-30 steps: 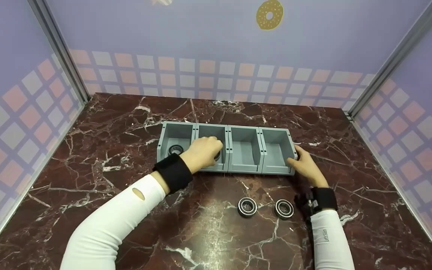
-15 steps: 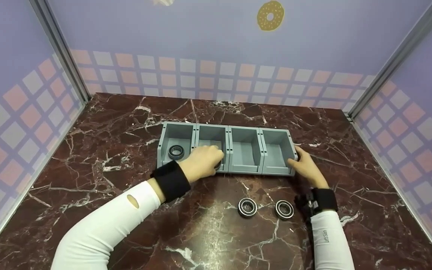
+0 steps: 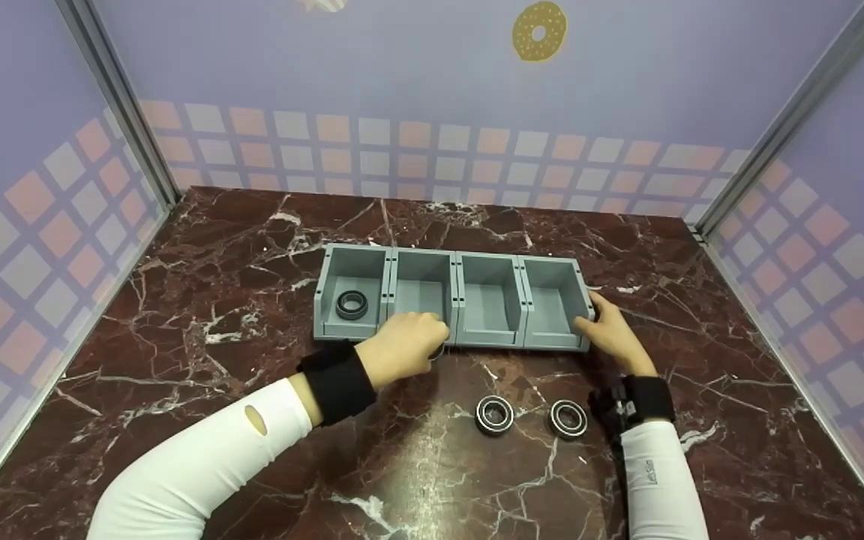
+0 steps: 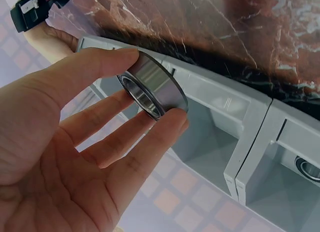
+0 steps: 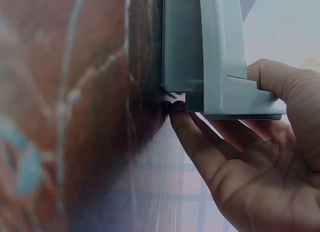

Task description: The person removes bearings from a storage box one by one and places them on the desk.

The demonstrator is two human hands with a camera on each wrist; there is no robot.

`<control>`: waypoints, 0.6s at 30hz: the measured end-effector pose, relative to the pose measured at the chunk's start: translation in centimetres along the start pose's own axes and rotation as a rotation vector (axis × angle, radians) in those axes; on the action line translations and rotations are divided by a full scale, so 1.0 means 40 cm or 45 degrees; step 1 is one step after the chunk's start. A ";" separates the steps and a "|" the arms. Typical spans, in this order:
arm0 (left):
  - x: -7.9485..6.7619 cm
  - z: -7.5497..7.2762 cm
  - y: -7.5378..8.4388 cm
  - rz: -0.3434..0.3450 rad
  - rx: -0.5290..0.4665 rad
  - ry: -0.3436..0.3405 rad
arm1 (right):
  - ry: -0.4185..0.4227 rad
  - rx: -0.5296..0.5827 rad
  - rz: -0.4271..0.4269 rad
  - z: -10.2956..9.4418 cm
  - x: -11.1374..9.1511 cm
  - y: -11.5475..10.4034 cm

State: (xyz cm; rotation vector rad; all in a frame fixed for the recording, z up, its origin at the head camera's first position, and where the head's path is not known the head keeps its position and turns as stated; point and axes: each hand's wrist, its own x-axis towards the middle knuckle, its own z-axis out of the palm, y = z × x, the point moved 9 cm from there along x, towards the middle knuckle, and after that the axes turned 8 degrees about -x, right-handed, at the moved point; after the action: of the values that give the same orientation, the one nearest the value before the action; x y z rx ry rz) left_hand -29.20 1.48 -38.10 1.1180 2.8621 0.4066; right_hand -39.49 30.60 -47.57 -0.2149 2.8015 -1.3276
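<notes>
My left hand point(image 3: 406, 346) pinches a metal ball bearing point(image 4: 159, 83) between thumb and fingertips, at the front edge of the second compartment from the left. In the head view the hand hides most of that bearing. The grey row of joined bins point(image 3: 488, 339) has several compartments side by side. Another bearing point(image 3: 352, 304) lies in the leftmost one. At the right end, my right hand point(image 3: 612, 334) grips the bin wall point(image 5: 225, 52), thumb on the inner side and fingers outside and low near the table.
Two more bearings, a left one point(image 3: 494, 415) and a right one point(image 3: 568, 418), lie flat on the dark red marbled table point(image 3: 267, 457) in front of the bins. Patterned panels point(image 3: 432, 75) enclose the back and both sides.
My left hand has drawn back toward me out of the second compartment with the bearing, uncovering more of that bin and the leftmost bearing. The right hand has stayed put.
</notes>
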 end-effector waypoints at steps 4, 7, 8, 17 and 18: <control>-0.009 0.013 0.001 -0.017 -0.003 -0.026 | -0.004 0.010 -0.018 0.002 -0.001 0.001; -0.016 0.022 0.004 -0.023 0.013 -0.045 | 0.000 0.017 -0.022 0.001 0.000 0.001; -0.020 0.025 0.006 -0.016 0.022 -0.044 | 0.001 0.021 -0.023 0.001 0.000 0.002; -0.046 0.035 0.023 0.071 0.056 0.021 | -0.002 0.016 -0.006 0.002 0.000 -0.001; -0.048 0.035 0.024 0.074 0.065 0.026 | 0.000 0.015 -0.007 0.002 0.000 -0.001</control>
State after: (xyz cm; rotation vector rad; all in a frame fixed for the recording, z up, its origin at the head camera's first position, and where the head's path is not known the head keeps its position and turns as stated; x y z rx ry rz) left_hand -26.96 1.20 -39.31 1.2146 2.8790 0.3515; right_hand -39.50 30.52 -47.58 -0.2225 2.7940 -1.3448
